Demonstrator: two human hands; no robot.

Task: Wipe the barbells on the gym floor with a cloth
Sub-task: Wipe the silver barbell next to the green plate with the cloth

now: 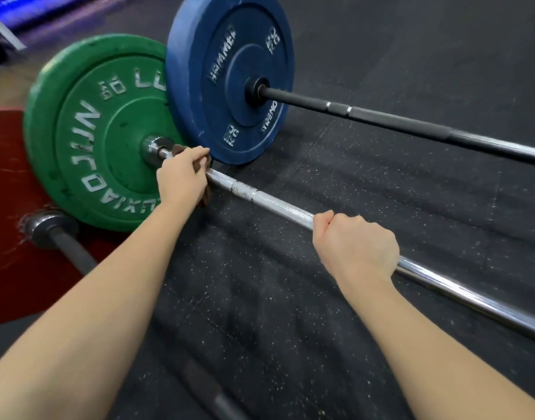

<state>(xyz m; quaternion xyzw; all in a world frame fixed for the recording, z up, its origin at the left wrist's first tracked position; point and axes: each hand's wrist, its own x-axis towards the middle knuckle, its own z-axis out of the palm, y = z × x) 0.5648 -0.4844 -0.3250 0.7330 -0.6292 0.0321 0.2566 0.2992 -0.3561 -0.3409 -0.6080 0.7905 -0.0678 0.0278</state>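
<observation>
A chrome barbell (275,204) lies across the black rubber floor, its left end carrying a green plate (87,140). My left hand (181,177) grips the bar close to the green plate's collar, wrapped over a dark brown cloth (206,197) that pokes out around the fingers. Farther right on the same bar, my right hand (355,244) is closed around the bare shaft. Behind it lies a black barbell (381,118) with a blue plate (229,77) leaning against the green one.
A third, dark bar (69,247) with a steel collar runs from the red plate (8,213) at the left toward the bottom of the view, under my left forearm. The speckled black rubber floor (290,313) stretches between the bars.
</observation>
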